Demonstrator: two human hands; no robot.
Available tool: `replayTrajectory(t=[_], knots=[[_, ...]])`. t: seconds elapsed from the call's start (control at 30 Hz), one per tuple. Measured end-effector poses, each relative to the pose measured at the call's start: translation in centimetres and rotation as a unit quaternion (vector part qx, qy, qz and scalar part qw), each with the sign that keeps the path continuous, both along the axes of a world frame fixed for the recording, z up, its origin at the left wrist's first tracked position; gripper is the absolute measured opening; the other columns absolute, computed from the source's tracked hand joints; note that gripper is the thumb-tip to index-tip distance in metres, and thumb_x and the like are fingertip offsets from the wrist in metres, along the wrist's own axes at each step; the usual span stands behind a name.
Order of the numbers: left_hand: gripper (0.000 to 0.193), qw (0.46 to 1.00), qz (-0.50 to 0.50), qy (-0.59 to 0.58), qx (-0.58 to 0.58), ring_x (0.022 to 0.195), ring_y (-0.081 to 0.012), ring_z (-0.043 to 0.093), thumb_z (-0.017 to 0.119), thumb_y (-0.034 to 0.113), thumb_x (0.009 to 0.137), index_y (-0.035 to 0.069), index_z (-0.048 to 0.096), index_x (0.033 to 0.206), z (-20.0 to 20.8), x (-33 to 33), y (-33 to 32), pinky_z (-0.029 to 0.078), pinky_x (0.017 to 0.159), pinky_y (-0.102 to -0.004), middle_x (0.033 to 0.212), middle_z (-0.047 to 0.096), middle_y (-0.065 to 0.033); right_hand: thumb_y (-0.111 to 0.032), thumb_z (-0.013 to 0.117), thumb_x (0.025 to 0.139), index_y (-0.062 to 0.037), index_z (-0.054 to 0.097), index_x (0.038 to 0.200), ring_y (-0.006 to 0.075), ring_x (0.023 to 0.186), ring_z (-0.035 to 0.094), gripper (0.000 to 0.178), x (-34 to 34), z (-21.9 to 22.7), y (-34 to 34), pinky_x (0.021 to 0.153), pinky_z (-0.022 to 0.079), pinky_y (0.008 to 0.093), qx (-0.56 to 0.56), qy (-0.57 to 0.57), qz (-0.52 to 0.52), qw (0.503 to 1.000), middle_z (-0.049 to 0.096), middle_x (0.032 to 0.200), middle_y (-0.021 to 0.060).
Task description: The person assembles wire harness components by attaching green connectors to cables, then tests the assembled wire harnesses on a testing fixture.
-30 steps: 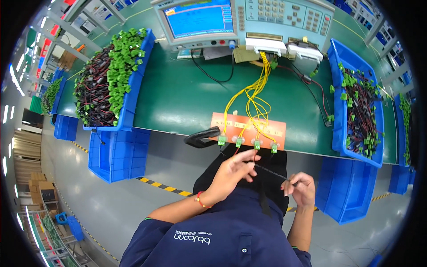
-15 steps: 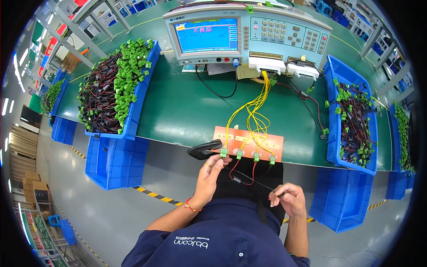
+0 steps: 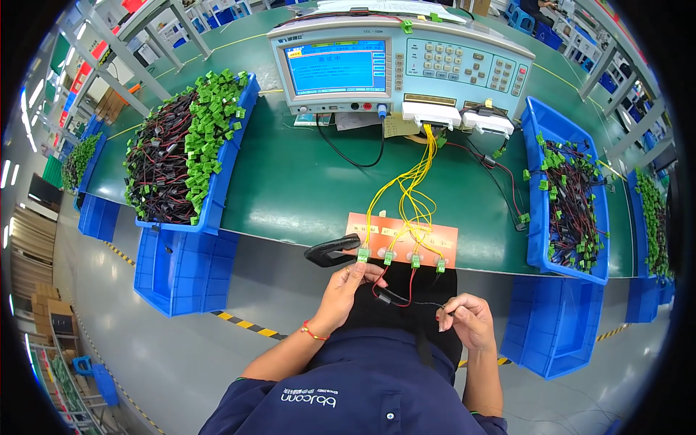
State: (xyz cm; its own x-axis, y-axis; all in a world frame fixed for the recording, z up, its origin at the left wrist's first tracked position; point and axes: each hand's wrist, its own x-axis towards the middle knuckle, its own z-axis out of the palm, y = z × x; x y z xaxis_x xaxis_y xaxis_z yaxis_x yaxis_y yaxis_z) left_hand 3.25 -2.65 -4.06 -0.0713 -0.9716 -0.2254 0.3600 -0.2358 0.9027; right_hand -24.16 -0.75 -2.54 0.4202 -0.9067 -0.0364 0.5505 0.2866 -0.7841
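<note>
1. Left on the worktop (image 3: pixel 290 188), a blue bin (image 3: pixel 232 165) piled with leads (image 3: pixel 156 156) and green plugs (image 3: pixel 212 130)
2. The left hand (image 3: pixel 341 297), thumb and finger gripping the leftmost green connector (image 3: pixel 363 255), which sits at its fingertips by the orange board's (image 3: pixel 450 243) near edge
3. Between the hands, a red-and-black cable (image 3: pixel 411 288) with a black block (image 3: pixel 384 298), hanging below the board
4. The right hand (image 3: pixel 470 320), pinching a thin black wire (image 3: pixel 426 303) that runs leftward from its fingertips
5. Farther right, a second blue bin (image 3: pixel 552 119)
</note>
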Motion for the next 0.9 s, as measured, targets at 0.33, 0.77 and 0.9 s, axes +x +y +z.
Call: replayTrajectory(t=[0.33,0.77,0.9], knots=[[0.038,0.974,-0.109,0.175,0.096,0.055,-0.0067,0.034,0.042,0.032,0.105,-0.001,0.061,0.103,1.5,-1.9,0.5,0.035,0.06,-0.0249,0.059,0.034,0.0052,-0.015,0.055,0.098,0.0038,0.051,0.131,0.0256,0.115,0.059,0.038,2.2,0.9,-1.2,0.102,0.043,0.0359,-0.009,0.222,0.023,0.975,0.063,0.119,0.0161],[0.028,0.937,-0.256,0.194,0.139,0.051,-0.0072,0.027,0.052,0.024,0.101,-0.002,0.062,0.096,3.9,-0.1,4.1,0.025,0.052,-0.0255,0.055,0.031,0.0058,-0.029,0.055,0.099,0.0014,0.059,0.115,0.0216,0.083,0.066,0.035,0.3,6.1,-0.2,0.082,0.05,0.034,-0.204,0.38,0.291,0.854,0.066,0.085,0.0092],[0.032,0.957,-0.207,0.171,0.106,0.05,-0.0057,0.027,0.046,0.024,0.103,-0.003,0.063,0.104,4.1,1.0,3.0,0.024,0.05,-0.0244,0.056,0.032,0.0056,-0.017,0.068,0.09,-0.0017,0.066,0.109,0.0187,0.09,0.068,0.024,-7.5,13.0,-3.4,0.08,0.053,0.033,-0.238,0.473,0.048,0.847,0.069,0.096,0.0079]])
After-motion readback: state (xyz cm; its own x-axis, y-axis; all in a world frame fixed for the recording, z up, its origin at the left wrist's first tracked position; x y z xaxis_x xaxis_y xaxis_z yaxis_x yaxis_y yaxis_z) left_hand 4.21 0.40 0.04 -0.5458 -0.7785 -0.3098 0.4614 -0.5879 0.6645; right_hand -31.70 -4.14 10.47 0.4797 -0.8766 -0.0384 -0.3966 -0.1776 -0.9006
